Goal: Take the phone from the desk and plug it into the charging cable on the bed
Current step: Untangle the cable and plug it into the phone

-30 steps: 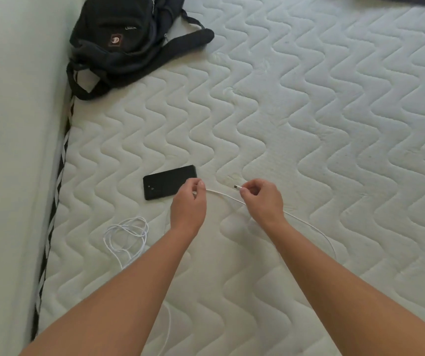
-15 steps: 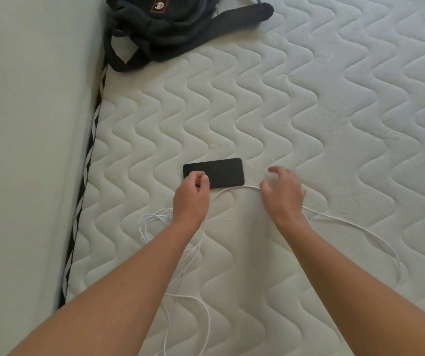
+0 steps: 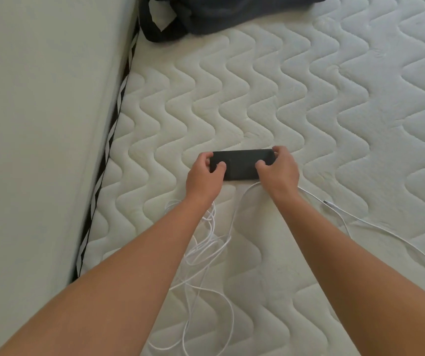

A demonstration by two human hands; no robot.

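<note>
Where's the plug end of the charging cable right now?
Head view: the cable plug lies loose on the mattress, just right of the right wrist, nearer than the phone both hands grip.

Dark bag (image 3: 221,14) is being cut off by top edge. Phone (image 3: 241,164) ends are being covered by both hands; plug connection cannot be told.

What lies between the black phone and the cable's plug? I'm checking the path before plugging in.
In the head view, the right hand lies between the flat black phone and the white charging cable's plug, with bare quilted white mattress.
</note>
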